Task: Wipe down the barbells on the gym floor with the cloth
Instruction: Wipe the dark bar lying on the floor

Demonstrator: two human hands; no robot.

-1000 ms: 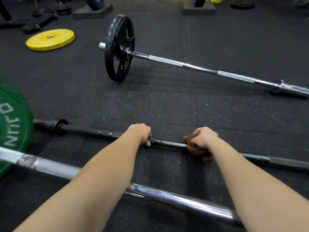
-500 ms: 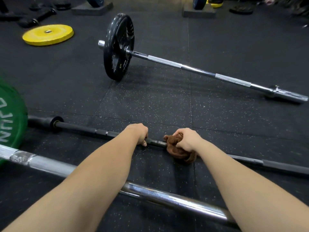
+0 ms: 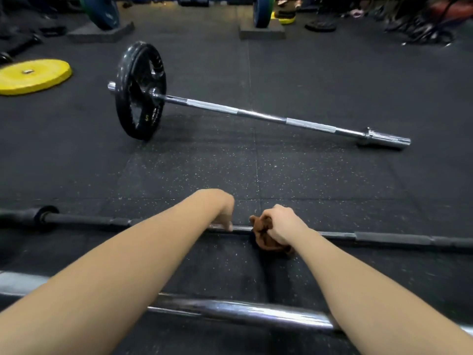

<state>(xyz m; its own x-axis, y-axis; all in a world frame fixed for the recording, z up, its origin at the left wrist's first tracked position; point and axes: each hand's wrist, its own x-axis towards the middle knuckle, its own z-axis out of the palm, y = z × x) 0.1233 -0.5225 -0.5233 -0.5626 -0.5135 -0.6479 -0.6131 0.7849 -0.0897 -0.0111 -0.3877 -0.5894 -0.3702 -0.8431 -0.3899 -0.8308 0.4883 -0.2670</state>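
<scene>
While the right hand (image 3: 279, 226) clenches the brown cloth (image 3: 267, 243) round the black barbell (image 3: 89, 221), the left hand (image 3: 222, 211) grips it alongside; rubber floor (image 3: 320, 175) stretches beyond.

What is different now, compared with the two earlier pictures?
The right hand, gripping the brown cloth, slid left along the black barbell, closer to the left hand. The left hand still holds that bar. The loaded barbell beyond and the yellow plate lie as before.
</scene>
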